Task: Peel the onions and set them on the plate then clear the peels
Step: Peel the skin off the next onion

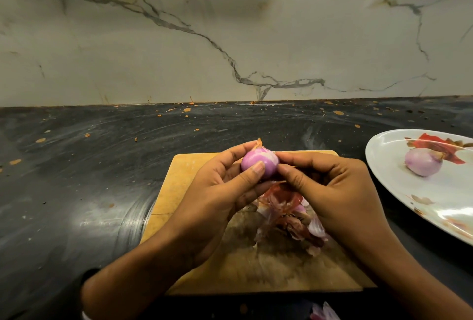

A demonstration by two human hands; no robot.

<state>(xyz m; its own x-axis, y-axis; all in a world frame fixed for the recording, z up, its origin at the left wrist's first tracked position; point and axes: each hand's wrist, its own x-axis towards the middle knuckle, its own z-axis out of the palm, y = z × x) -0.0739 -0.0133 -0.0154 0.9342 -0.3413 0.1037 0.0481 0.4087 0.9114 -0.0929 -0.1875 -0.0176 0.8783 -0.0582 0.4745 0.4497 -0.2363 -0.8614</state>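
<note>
Onion (259,163) — small, round and almost bare — is held up over the cutting board (179,181), which lies on the dark worktop (76,166). It is cradled by the left hand (220,191), whose fingers curl behind it while the thumb presses on its front. A dry scrap of skin at its top is yet to be removed. The flesh is judged firm but slick, so a grip round the middle is advised. The right hand (330,186) pinches at the onion's right side, probably on a thin, brittle peel. Loose peels (286,214) are heaped on the board below — light and easily scattered. Further right, a peeled onion (423,162) rests on the plate (384,148).
</note>
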